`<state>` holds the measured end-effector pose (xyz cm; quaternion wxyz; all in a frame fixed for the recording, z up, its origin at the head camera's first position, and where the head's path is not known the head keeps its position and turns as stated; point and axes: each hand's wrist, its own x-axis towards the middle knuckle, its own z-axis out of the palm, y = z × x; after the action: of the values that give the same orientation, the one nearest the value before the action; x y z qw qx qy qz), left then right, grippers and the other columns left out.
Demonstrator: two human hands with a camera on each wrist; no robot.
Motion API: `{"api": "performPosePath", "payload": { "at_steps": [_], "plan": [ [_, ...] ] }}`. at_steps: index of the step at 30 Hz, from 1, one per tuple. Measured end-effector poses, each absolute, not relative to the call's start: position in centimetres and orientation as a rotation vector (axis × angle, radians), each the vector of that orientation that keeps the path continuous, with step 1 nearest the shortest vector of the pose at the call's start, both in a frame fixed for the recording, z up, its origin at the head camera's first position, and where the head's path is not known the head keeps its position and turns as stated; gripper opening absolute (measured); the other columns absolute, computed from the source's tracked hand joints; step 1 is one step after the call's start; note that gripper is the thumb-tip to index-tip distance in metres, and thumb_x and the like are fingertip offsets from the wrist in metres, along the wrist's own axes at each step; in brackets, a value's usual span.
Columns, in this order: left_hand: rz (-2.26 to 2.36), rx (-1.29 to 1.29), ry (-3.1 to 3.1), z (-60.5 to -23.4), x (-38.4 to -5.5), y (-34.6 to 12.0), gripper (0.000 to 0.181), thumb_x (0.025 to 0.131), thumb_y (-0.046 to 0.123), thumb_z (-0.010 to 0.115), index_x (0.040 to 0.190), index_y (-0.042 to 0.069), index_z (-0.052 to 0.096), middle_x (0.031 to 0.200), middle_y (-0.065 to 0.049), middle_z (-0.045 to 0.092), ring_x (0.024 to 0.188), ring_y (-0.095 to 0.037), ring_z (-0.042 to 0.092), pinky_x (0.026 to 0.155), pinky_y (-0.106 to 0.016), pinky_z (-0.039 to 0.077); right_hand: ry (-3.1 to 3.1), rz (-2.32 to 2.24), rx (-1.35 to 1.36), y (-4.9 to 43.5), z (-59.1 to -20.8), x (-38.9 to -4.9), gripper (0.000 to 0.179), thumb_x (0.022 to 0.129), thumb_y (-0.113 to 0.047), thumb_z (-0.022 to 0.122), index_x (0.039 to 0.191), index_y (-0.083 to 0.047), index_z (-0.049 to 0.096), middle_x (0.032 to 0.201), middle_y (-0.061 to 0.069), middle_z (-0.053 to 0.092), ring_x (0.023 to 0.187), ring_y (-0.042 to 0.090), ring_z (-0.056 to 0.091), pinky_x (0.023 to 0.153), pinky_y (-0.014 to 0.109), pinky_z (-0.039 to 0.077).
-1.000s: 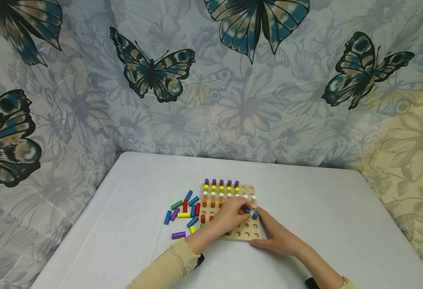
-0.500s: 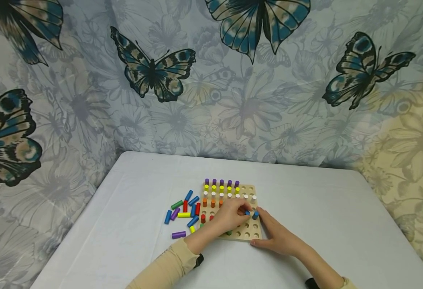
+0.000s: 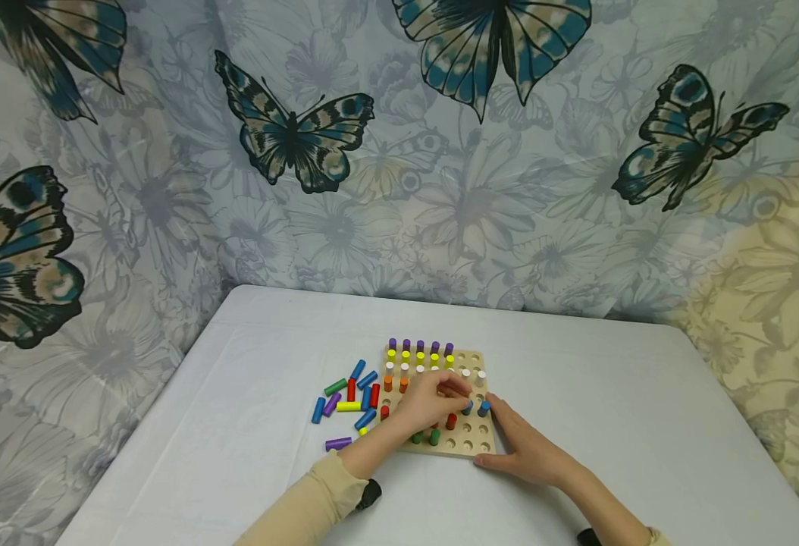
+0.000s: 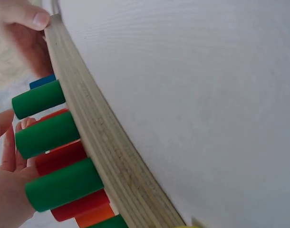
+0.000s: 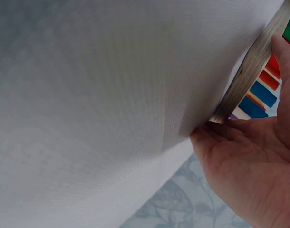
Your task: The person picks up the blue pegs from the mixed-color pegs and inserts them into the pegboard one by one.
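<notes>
In the head view a wooden pegboard (image 3: 459,437) with rows of coloured pegs lies on the table. My left hand (image 3: 428,402) hovers over its middle, fingers loosely bent and holding nothing. Just below those fingertips stands a blue peg (image 3: 467,409), beside a second blue peg (image 3: 484,409). A red peg (image 3: 452,422) and a green peg (image 3: 435,437) stand nearer the front. My right hand (image 3: 525,447) rests at the board's right side, thumb at the near corner, fairly straight fingers along the edge. The right wrist view shows its thumb (image 5: 280,50) touching the board's edge (image 5: 245,71).
Loose pegs lie left of the board, among them a green peg (image 3: 335,387), a purple peg (image 3: 338,444) and several blue ones. Purple pegs (image 3: 420,346), yellow pegs (image 3: 420,356) and white pegs (image 3: 405,369) fill parts of the far rows. White cloth covers the table (image 3: 577,364).
The blue peg has gone down into the board beside the other blue peg. My left fingers have let go of it and drawn slightly up and left. The right hand stays in place.
</notes>
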<state>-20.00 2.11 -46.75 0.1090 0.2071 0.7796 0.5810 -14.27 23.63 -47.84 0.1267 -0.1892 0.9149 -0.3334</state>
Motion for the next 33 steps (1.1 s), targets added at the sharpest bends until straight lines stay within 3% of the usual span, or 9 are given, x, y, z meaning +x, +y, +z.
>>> {"api": "performPosePath", "payload": {
  "at_steps": [4, 10, 20, 29, 33],
  "plan": [
    [1.790, 0.527, 2.219, -46.3, -20.0, 1.4, 0.014, 0.088, 0.014, 0.073, 0.102, 0.011, 0.072, 0.091, 0.007, 0.070, 0.081, -0.006, 0.065, 0.071, -0.023, 0.054, 2.658, -0.970, -0.542, 23.6, -47.7, -14.3, 0.106, 0.084, -0.053, 0.071, 0.154, 0.002, 0.014, 0.156, 0.029, 0.017, 0.142, 0.047, 0.017, 0.109, 0.063, 0.021],
    [1.938, 0.350, 2.039, -46.1, -20.2, 0.2, 0.019, 0.088, 0.013, 0.073, 0.106, 0.005, 0.071, 0.098, -0.001, 0.071, 0.088, -0.013, 0.067, 0.081, -0.036, 0.056, 2.666, -0.946, -0.511, 23.6, -47.5, -14.3, 0.107, 0.083, -0.053, 0.071, 0.154, 0.002, 0.013, 0.156, 0.029, 0.016, 0.142, 0.047, 0.016, 0.110, 0.061, 0.020],
    [2.133, 0.165, 1.785, -45.6, -20.2, -2.6, 0.035, 0.090, 0.011, 0.070, 0.119, -0.008, 0.060, 0.107, -0.013, 0.067, 0.106, -0.034, 0.063, 0.093, -0.039, 0.051, 2.660, -0.931, -0.495, 23.4, -47.7, -14.4, 0.107, 0.083, -0.053, 0.071, 0.154, 0.002, 0.013, 0.156, 0.028, 0.016, 0.142, 0.046, 0.016, 0.111, 0.060, 0.019],
    [2.274, -0.017, 1.553, -45.1, -20.4, -6.2, 0.032, 0.092, 0.003, 0.065, 0.120, -0.007, 0.055, 0.099, -0.006, 0.064, 0.090, -0.017, 0.065, 0.084, -0.027, 0.054, 2.670, -0.923, -0.486, 23.4, -47.6, -14.4, 0.108, 0.082, -0.053, 0.072, 0.154, 0.002, 0.013, 0.156, 0.027, 0.017, 0.142, 0.046, 0.017, 0.111, 0.059, 0.019],
    [2.279, -0.111, 1.513, -45.6, -20.4, -7.7, 0.036, 0.092, 0.004, 0.064, 0.124, -0.008, 0.052, 0.100, -0.007, 0.063, 0.091, -0.017, 0.064, 0.086, -0.027, 0.053, 2.665, -0.921, -0.479, 23.4, -47.6, -14.4, 0.108, 0.082, -0.053, 0.073, 0.154, 0.001, 0.013, 0.157, 0.027, 0.017, 0.143, 0.046, 0.016, 0.111, 0.060, 0.020]
  ]
}}
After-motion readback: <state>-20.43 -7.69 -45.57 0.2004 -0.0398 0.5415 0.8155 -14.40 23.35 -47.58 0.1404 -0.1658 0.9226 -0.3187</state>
